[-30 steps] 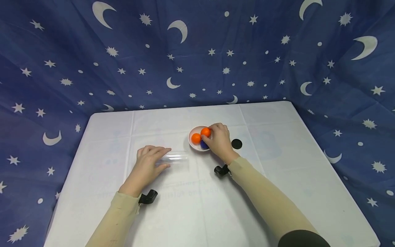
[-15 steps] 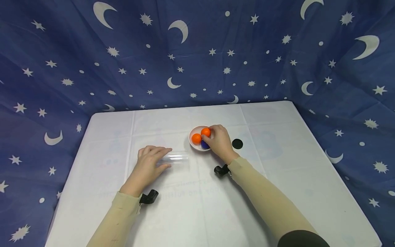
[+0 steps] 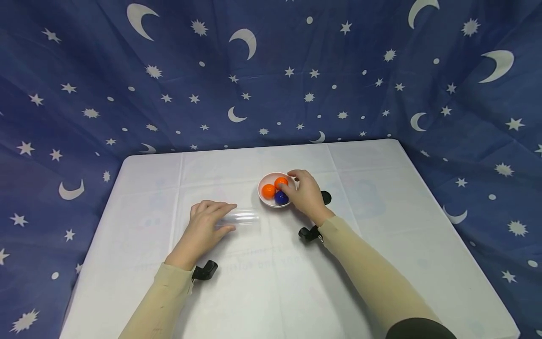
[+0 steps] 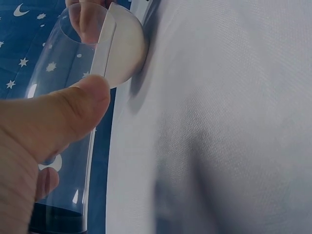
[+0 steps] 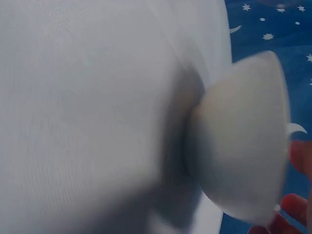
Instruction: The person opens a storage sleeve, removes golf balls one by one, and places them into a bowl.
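A clear plastic tube [image 3: 243,216] with a dark end [image 4: 58,219] lies on its side on the table. My left hand [image 3: 204,225] grips it, thumb [image 4: 80,109] on one side and a fingertip showing through the wall. To its right stands a small white bowl [image 3: 263,199] containing two orange balls, a left one [image 3: 268,191] and a farther one [image 3: 280,181], plus a dark blue ball [image 3: 281,197]. Over the bowl's right rim hovers my right hand [image 3: 308,195], thumb and fingers apart with no ball visible between them. The thumb tip overlaps the farther orange ball; contact cannot be told.
A flat black disc [image 3: 326,197] lies right of the bowl, partly hidden by my right hand. The white-covered table [image 3: 372,188] ends at a blue curtain [image 3: 271,70] with moons and stars at the back and sides.
My right hand has shifted slightly right and its thumb has come away from the blue ball, which now shows more fully. The balls stay in the bowl; my left hand keeps its place.
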`<state>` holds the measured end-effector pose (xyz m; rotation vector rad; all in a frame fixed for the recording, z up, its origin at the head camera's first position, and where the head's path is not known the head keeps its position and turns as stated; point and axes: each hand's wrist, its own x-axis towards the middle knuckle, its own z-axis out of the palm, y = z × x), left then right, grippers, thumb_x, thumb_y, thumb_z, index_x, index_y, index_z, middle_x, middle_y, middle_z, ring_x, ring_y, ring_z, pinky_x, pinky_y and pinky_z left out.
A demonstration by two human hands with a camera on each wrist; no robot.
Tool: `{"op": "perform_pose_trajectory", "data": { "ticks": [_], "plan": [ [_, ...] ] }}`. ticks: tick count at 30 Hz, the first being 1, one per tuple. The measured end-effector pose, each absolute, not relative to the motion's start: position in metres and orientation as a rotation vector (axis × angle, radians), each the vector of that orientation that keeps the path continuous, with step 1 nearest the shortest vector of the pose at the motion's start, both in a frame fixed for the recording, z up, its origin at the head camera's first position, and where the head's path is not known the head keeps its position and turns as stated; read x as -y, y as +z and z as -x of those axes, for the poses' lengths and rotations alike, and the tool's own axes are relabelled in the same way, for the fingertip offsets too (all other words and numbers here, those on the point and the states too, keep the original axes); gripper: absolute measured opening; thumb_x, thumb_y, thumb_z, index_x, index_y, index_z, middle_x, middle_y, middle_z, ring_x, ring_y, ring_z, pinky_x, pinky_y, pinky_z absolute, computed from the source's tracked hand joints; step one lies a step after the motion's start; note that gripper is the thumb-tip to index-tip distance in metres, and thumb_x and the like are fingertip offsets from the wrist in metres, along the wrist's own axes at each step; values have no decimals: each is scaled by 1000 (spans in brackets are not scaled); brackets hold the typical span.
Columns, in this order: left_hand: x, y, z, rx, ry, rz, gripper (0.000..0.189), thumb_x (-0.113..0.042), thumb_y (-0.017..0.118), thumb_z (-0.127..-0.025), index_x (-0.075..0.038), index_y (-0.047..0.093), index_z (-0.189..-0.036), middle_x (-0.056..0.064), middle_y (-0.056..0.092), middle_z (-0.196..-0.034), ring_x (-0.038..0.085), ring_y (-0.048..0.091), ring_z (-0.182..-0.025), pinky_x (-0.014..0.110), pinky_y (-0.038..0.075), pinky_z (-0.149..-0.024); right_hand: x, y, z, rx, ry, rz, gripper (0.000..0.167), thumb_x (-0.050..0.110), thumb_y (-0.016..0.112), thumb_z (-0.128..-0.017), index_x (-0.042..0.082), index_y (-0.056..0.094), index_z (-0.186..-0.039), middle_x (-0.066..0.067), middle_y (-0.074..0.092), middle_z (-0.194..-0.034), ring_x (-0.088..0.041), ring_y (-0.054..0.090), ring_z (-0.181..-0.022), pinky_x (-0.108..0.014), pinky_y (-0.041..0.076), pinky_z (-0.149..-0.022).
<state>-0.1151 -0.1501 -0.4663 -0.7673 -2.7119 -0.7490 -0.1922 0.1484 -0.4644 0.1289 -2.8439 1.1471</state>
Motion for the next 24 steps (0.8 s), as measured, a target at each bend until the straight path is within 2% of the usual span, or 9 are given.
{"op": "perform_pose_trajectory", "data": {
  "ticks": [9, 16, 21, 24],
  "plan": [
    [147, -469, 114, 2722, -793, 748, 56, -29, 81, -79, -19, 62, -130, 1, 64, -119, 22, 47, -108, 45, 26, -98, -188, -455, 187, 2860, 1082, -208, 62, 44, 71, -86, 11, 53, -134, -8, 56, -130, -25, 53, -114, -44, 44, -96],
    [144, -473, 112, 2704, -843, 728, 56, -30, 81, -79, -17, 62, -130, 1, 64, -120, 22, 48, -107, 46, 23, -99, -210, -461, 181, 2879, 1055, -224, 65, 47, 71, -85, 8, 53, -134, -10, 57, -129, -27, 53, -114, -45, 44, -95],
    [141, -477, 113, 2709, -913, 640, 56, -34, 76, -84, -14, 55, -132, 2, 62, -123, 22, 48, -111, 47, 19, -101, -217, -468, 176, 2882, 1008, -229, 68, 52, 68, -86, 8, 52, -136, -10, 55, -131, -27, 53, -115, -45, 44, -97],
    [139, -479, 113, 2720, -955, 587, 57, -36, 72, -88, -12, 50, -134, 4, 59, -126, 24, 46, -115, 46, 22, -102, -218, -471, 172, 2882, 940, -237, 72, 56, 65, -86, 9, 50, -138, -10, 53, -134, -27, 51, -119, -46, 41, -100]
  ]
}}
